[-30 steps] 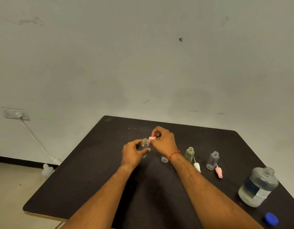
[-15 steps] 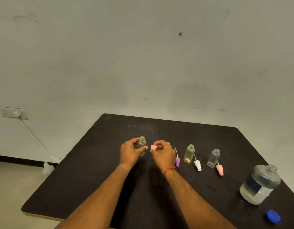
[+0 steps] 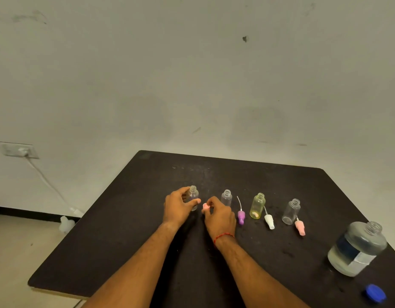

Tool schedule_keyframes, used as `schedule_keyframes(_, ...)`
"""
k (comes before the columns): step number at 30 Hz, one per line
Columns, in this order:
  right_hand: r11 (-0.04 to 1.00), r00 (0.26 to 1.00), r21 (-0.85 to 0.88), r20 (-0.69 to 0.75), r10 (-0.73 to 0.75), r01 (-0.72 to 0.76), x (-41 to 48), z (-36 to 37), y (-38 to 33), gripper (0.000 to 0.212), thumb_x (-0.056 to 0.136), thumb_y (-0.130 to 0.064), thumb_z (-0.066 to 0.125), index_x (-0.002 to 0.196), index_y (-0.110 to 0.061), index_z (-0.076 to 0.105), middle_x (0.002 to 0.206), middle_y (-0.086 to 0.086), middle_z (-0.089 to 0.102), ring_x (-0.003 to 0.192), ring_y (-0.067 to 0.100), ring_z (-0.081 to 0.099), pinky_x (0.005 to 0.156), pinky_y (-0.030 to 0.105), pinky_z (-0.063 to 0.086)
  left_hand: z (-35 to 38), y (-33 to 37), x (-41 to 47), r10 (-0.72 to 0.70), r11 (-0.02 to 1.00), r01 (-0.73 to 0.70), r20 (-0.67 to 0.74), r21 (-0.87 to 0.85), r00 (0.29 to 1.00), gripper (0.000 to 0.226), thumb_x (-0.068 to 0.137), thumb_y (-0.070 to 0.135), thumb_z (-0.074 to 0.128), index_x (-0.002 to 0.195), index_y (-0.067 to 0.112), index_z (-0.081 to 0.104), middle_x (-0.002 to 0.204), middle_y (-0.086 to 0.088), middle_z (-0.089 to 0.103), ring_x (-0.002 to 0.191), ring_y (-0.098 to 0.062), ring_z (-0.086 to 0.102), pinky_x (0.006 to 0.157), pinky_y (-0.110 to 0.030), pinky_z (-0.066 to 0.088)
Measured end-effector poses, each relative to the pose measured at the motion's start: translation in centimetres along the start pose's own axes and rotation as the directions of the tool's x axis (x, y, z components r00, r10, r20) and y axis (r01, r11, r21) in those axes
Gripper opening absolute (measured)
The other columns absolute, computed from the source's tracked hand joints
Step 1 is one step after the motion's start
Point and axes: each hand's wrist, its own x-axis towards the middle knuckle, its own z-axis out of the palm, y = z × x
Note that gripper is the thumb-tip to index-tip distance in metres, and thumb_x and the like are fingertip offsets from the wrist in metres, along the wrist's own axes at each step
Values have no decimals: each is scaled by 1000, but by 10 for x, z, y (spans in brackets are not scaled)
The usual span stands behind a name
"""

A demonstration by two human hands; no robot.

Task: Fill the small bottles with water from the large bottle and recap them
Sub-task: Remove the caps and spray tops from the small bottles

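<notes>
The left hand [image 3: 177, 210] kept its grip round the open small bottle [image 3: 193, 195] while the right hand [image 3: 221, 215], pinching the pink cap [image 3: 205, 206], lowered it to the tabletop [image 3: 214, 170], readying filling.

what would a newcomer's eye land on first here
The hands in the middle: the left hand grips an uncapped clear bottle while the right hand pinches a pink cap beside it. To their right the yellow-green bottle stands out, open, a white cap lying beside it. At the near right stands the large bottle, part full, a blue lid lying in front of it.
</notes>
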Motion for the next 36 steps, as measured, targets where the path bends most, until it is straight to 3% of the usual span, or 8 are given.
schedule_keyframes(8,988,998,-142,50,-48,54,3,-1,1,6,95,-26,54,95,-20,56,88,5,66,84,23,64,63,27,38,5,-4,-2,-5,1000,6,25,-11,1000,57,75,26,88,127,19,68,112,4,74,96,-2,66,88,-17,52)
schedule_keyframes(17,983,994,-158,66,-83,93,-1,-2,-1,12,99,-26,47,105,-17,52,94,7,66,90,25,64,63,27,34,7,-6,-1,-29,999,30,39,-40,999,61,77,24,86,133,17,63,118,1,73,103,-6,68,97,-28,56)
schedule_keyframes(25,991,995,-94,35,-97,100,-6,-6,1,14,101,-29,44,102,-18,51,93,5,65,85,25,64,62,28,40,11,-5,1,-50,997,54,60,-53,997,65,79,23,85,139,16,58,127,-3,70,113,-13,66,102,-32,54)
schedule_keyframes(31,991,991,-36,12,-131,131,-11,-7,6,11,97,-31,52,94,-21,47,88,3,64,79,26,65,63,37,51,9,-6,-2,-81,994,87,90,-69,993,80,78,22,85,148,16,47,139,-4,62,126,-17,60,109,-32,47)
schedule_keyframes(33,989,989,-10,5,-149,149,-15,-10,8,13,94,-30,57,92,-23,46,90,1,64,78,24,66,66,40,55,7,-4,-6,-79,993,85,74,-87,994,82,78,21,86,149,15,46,142,-4,59,130,-18,57,109,-29,44)
schedule_keyframes(36,983,983,14,-32,-182,183,-19,-14,14,14,93,-31,60,92,-22,50,90,-3,63,78,18,66,67,32,51,3,-1,-13,-49,992,45,-28,-114,998,75,81,23,84,146,15,49,143,-2,58,131,-19,55,106,-26,43)
